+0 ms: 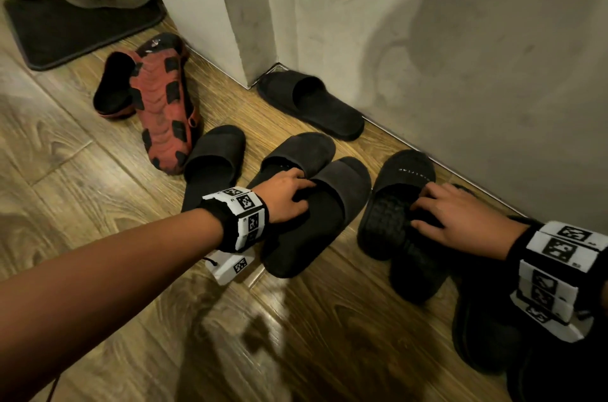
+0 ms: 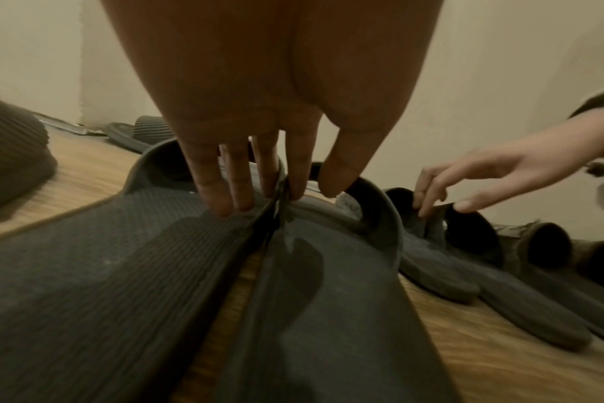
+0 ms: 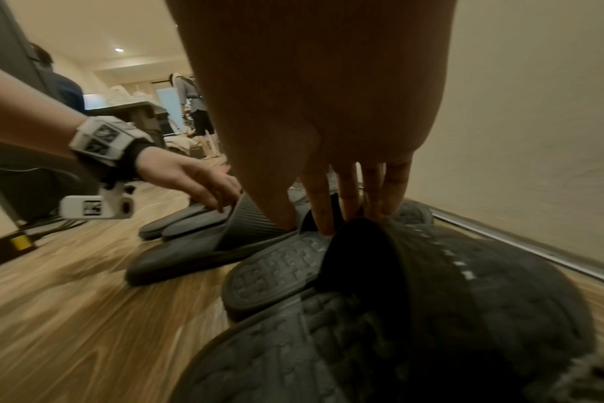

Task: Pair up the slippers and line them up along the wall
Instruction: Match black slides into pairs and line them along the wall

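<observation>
Near field: wood-grain plank floor (image 1: 329, 319) lies open from 6 to 9 o'clock. At 4 o'clock the right hand (image 1: 460, 217), fingers and thumb pinching, holds the black textured lettered-strap slippers (image 1: 388, 214) just beside the base edge of the pale wall (image 1: 460, 56). At centre, the left hand (image 1: 286, 196) pinches together the inner rims of two dark grey ribbed rubber slippers (image 1: 345, 191). At 12 o'clock, one black slide slipper (image 1: 312, 105) touches the wall.

L grip (image 1: 286, 197), R grip (image 1: 460, 220) both low, fingers pinching.

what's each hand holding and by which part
The left hand pinches the two ribbed slippers by their adjoining inner edges; the right hand likewise pinches the two textured slippers.
</observation>
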### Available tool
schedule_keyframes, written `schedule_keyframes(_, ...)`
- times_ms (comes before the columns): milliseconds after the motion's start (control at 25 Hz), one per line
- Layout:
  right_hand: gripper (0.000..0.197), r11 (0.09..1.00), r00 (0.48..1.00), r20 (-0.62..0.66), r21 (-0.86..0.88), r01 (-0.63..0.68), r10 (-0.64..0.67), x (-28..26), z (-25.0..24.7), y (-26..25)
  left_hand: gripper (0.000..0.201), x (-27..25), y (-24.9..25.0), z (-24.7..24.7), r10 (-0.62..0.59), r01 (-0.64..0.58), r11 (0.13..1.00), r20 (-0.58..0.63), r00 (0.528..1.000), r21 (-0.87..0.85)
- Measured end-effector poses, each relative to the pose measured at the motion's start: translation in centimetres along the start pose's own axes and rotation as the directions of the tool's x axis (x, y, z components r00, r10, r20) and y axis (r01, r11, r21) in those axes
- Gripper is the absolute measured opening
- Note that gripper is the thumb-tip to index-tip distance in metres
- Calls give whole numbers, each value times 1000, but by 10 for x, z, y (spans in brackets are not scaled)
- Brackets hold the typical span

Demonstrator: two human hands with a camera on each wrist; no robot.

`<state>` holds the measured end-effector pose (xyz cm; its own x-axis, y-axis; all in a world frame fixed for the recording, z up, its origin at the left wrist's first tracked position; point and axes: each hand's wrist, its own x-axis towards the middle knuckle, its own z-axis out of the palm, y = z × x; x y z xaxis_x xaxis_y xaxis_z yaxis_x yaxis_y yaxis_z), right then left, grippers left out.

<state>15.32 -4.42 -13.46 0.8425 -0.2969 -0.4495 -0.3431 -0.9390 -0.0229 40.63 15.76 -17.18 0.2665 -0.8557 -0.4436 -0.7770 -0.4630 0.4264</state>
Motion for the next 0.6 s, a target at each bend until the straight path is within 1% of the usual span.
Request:
schedule_keyframes(80,42,1000,1000,-6,25,7,-7,3,0,4,54,-3,4,0,5,-5,1000,20,1000,-30)
schedule_keyframes(160,40,1000,1000,-23,29,11,-10,4,0,5,45,-8,9,-1,9,-8,999,9,1000,-49)
schedule_keyframes(200,39,1000,999,-33,29,12,-11,5,0,4,38,-11,9,-3,10,-12,998,-33,999,-62)
schedule_keyframes(240,39,999,999,-44,30,14,-13,7,-1,1,30,-15,7,-6,10,-18,997,-104,994,-74)
schedule_keyframes(320,39,999,997,-72,36,33,-30,11,-5,-5,22,-23,-5,-13,-10,0,999,-254,967,-39)
schedule_keyframes(360,38,998,995,-87,45,44,-40,13,-7,-10,23,-27,-13,-17,-43,50,999,-290,956,16)
schedule_keyframes(440,37,995,993,-104,76,63,-55,15,-10,-19,32,-34,-32,-24,-156,203,971,-304,940,128)
schedule_keyframes(480,37,993,992,-107,83,78,-69,18,-11,-23,35,-37,-43,-27,-221,279,947,-309,925,157)
schedule_keyframes(560,37,991,990,-108,86,101,-92,24,-12,-30,38,-41,-61,-26,-339,389,909,-280,898,148)
schedule_keyframes(600,37,991,990,-105,86,105,-96,27,-12,-33,41,-42,-67,-25,-388,424,898,-239,890,120)
